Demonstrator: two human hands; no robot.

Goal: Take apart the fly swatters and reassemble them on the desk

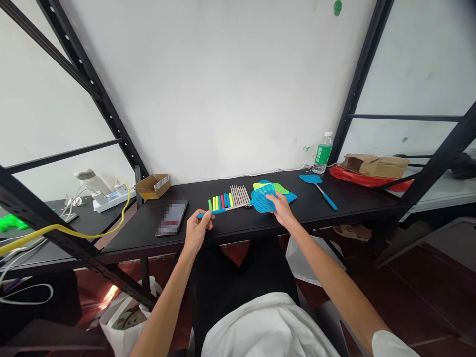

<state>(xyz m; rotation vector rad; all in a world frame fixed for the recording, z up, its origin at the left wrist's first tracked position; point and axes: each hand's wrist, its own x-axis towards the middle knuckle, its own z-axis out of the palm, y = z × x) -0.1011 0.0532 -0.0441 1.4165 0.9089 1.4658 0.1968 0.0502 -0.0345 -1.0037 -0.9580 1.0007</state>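
My left hand [199, 228] is closed on the blue handle of a fly swatter [238, 206], near its end. My right hand [280, 208] grips the blue mesh head of that swatter. The swatter lies across the black table [148, 228]. Behind it sits a row of coloured handles [220, 201] with thin metal rods [240, 195]. Several mesh heads, green and blue [275, 189], are piled just past my right hand.
Another blue fly swatter [319, 187] lies to the right, near a green-labelled water bottle [323, 152]. A phone [171, 218] and a small cardboard box [152, 185] are at the left. A brown paper bag [375, 165] lies on red plastic at far right. Black shelf posts frame both sides.
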